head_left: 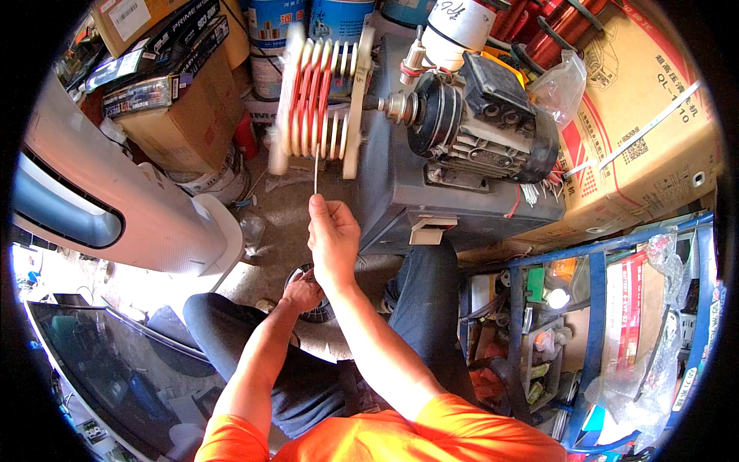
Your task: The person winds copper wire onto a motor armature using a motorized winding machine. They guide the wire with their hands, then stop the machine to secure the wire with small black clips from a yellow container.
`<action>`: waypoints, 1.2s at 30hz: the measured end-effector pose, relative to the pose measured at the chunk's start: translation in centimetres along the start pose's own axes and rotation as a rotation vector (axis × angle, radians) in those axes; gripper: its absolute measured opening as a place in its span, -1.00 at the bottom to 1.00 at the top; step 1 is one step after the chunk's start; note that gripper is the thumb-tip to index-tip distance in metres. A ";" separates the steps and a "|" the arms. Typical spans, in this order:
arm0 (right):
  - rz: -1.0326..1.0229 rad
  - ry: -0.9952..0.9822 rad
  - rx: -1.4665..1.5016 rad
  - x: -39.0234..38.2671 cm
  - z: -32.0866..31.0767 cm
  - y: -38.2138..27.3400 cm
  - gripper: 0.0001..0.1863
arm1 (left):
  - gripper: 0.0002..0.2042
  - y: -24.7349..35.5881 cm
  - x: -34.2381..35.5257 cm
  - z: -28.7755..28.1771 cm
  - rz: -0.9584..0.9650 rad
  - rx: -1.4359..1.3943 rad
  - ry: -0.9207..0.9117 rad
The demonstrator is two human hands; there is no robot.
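My right hand [335, 235] is closed, thumb and fingers pinching a thin wire [315, 173]. The wire runs straight up from my fingertips to a winding former [317, 96] with several pale ribs and red windings between them. The former's edges are blurred. A metal shaft [396, 106] joins it to the winding machine [481, 123] with its dark motor housing. Lower down, my left hand [304, 292] has its fingers curled together beside the right wrist; what they hold is hidden. Just below it, between my legs, is a dark round grille-like thing [317, 312], partly covered.
The machine stands on a grey cabinet [392, 208]. Stacked cartons [181, 123] and a white appliance [131, 177] are at left. At right are a large cardboard box [631, 131], copper wire spools [566, 35] and a blue metal rack [593, 331]. Paint buckets [342, 19] stand behind.
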State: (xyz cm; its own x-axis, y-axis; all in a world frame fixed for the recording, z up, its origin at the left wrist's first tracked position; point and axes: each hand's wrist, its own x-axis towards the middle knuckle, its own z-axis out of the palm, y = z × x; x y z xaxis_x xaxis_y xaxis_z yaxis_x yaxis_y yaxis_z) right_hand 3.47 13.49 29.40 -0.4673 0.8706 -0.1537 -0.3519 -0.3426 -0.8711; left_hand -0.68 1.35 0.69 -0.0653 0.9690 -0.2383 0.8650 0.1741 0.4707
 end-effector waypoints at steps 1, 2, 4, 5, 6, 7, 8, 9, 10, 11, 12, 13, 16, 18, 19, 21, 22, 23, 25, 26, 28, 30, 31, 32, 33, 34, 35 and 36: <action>-0.004 -0.002 0.000 0.0 0.0 0.0 -0.66 | -0.58 0.1 0.0 -0.1 -0.003 0.008 0.004; -0.001 -0.003 0.011 0.0 0.0 -0.1 -0.67 | -0.58 0.1 0.0 -0.1 -0.013 0.000 0.000; 0.005 -0.005 0.032 0.0 0.0 -0.2 -0.67 | -0.58 1.1 -0.2 -1.4 -0.030 -0.017 -0.006; 0.004 -0.003 0.032 0.0 0.1 -0.4 -0.68 | -0.58 1.5 -0.2 -2.0 -0.044 -0.044 -0.010; 0.005 -0.002 0.034 -0.1 0.2 -0.5 -0.68 | -0.57 1.6 -0.4 -2.3 -0.061 -0.070 -0.016; 0.005 0.000 0.035 -0.1 0.2 -0.6 -0.68 | -0.57 1.8 -0.4 -2.4 -0.062 -0.075 -0.005; 0.001 -0.007 0.030 0.0 0.1 -0.3 -0.69 | -0.57 2.0 -0.5 -2.5 -0.063 -0.080 0.005; -0.002 -0.014 0.026 0.1 0.1 0.0 -0.70 | -0.58 2.1 -0.6 -2.4 -0.050 -0.062 0.033; -0.006 -0.022 0.022 0.2 0.0 0.2 -0.70 | -0.58 2.2 -0.6 -2.4 -0.037 -0.044 0.060; -0.014 -0.021 0.008 0.3 0.0 0.3 -0.71 | -0.58 2.2 -0.7 -2.4 -0.020 -0.040 0.016; -0.021 -0.020 -0.005 0.3 0.1 0.2 -0.71 | -0.58 2.2 -0.8 -2.5 -0.005 -0.037 -0.028; -0.027 -0.020 -0.019 0.2 0.1 0.2 -0.71 | -0.58 2.2 -0.9 -2.6 0.010 -0.034 -0.072; -0.030 -0.019 0.045 0.1 0.4 0.0 -0.71 | -0.58 2.1 -0.9 -1.9 -0.033 0.139 0.057; -0.050 -0.034 0.039 0.4 0.4 -0.1 -0.71 | -0.59 3.1 -0.7 -3.5 -0.244 0.238 -0.199; -0.061 -0.041 0.035 0.5 0.4 -0.1 -0.71 | -0.59 3.8 -0.6 -4.5 -0.348 0.288 -0.327; -0.070 -0.043 0.026 0.7 0.5 0.0 -0.72 | -0.64 2.8 -0.3 -2.3 -0.383 0.328 -0.333; -0.073 -0.047 0.022 0.7 0.6 0.0 -0.72 | -0.65 2.7 -0.6 -1.5 -0.373 0.373 -0.278; -0.074 -0.048 0.031 0.6 0.7 -0.2 -0.72 | -0.64 2.6 -0.5 -0.8 -0.362 0.384 -0.246; -0.077 -0.039 0.048 0.6 0.8 -0.6 -0.72 | -0.63 2.6 0.4 0.7 -0.325 0.414 -0.172; -0.087 -0.031 0.035 0.6 0.9 -0.5 -0.72 | -0.62 2.7 0.8 1.2 -0.309 0.395 -0.172; -0.112 -0.015 0.002 0.8 0.9 -0.5 -0.72 | -0.60 3.8 1.3 1.0 -0.270 0.332 -0.187; -0.105 -0.018 0.008 0.8 0.8 -0.2 -0.72 | -0.59 3.7 1.4 1.9 -0.233 0.155 -0.134; -0.102 -0.020 0.010 0.8 0.8 -0.2 -0.72 | -0.59 3.2 1.5 2.9 -0.201 0.010 -0.079; -0.097 -0.031 0.023 0.5 1.3 -0.4 -0.72 | -0.59 0.5 1.1 6.6 -0.180 -0.240 0.048; -0.101 -0.025 0.025 0.4 1.3 -0.4 -0.72 | -0.59 0.2 1.0 7.1 -0.113 -0.293 0.097; -0.104 -0.022 0.028 0.4 1.3 -0.4 -0.72 | -0.58 -0.1 0.9 7.5 -0.045 -0.344 0.144; -0.091 -0.034 0.040 0.3 1.3 -0.4 -0.72 | -0.57 -0.3 0.4 8.0 0.043 -0.192 0.122; -0.085 -0.033 0.047 0.5 0.9 -0.3 -0.72 | -0.56 0.4 0.3 7.2 0.144 -0.044 0.093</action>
State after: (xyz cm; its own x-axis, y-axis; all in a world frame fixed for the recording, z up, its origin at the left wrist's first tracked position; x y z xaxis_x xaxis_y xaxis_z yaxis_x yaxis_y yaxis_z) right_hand 2.65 13.71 30.00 -0.4602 0.8855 -0.0637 -0.4285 -0.2844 -0.8576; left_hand 3.28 0.42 -5.29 0.0100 0.9961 -0.0876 0.8463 0.0382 0.5313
